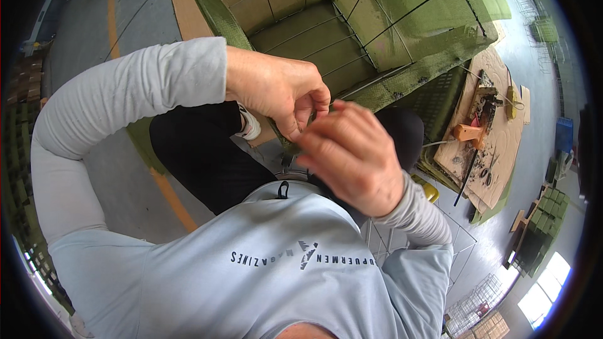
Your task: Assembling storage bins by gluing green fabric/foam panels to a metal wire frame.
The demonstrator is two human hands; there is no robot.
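Observation:
A box-shaped wire frame covered with green mesh (pixel 414 76) stands before me, its open side tilted toward me. My left hand (pixel 279 91) is at its near corner, thumb and fingers pinched together. Close against it is my right hand (pixel 355 157), fingers curled in and slightly blurred. The fingertips of both hands meet at the mesh edge, and what they pinch is hidden between them. A small flap of mesh (pixel 289 145) hangs just below the fingers. Thin dark wires cross the open side of the box.
To the right, a cardboard-topped stack (pixel 505 129) holds an orange-handled tool (pixel 471 133), scissors (pixel 485 176) and a yellow-handled tool (pixel 510 102). Beyond it are a blue bin (pixel 564 135) and stacked green pieces (pixel 548 226). Bare wire frames (pixel 474 304) stand at the lower right.

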